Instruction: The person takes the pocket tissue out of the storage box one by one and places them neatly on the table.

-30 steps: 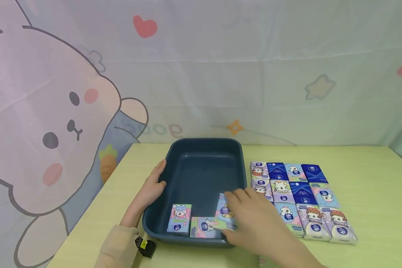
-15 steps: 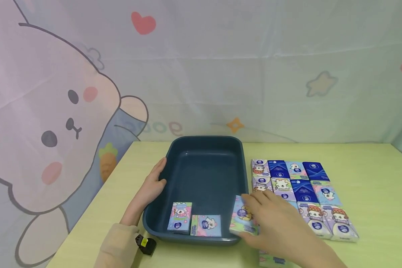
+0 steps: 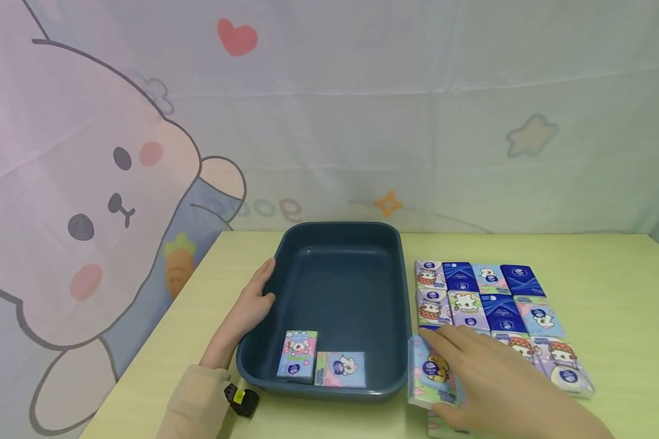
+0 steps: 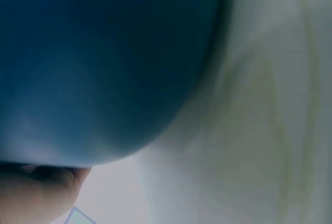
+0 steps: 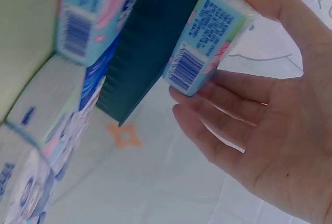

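Note:
My right hand [image 3: 489, 372] pinches a small tissue pack [image 3: 431, 372], blue and pink with a yellow cartoon figure, just outside the right side of a dark blue plastic bin [image 3: 340, 292]. In the right wrist view, the thumb is at one end of this tissue pack [image 5: 207, 40] and fingertips at the other. Inside the bin, at its near end, two more packs lie side by side: an upright one [image 3: 298, 355] and a sideways one [image 3: 340, 369]. My left hand [image 3: 252, 308] rests against the bin's left wall, fingers extended.
Rows of tissue packs [image 3: 494, 311], purple, dark blue and light blue, lie right of the bin on the pale yellow table [image 3: 609, 292]. Another pack [image 3: 442, 425] shows partly below the right hand. A small black object [image 3: 243, 400] sits by the left sleeve. A printed curtain [image 3: 329, 122] hangs behind.
My right hand has lifted the tissue pack out of the bin's near right corner and carried it right, past the rim. The left hand stays against the bin.

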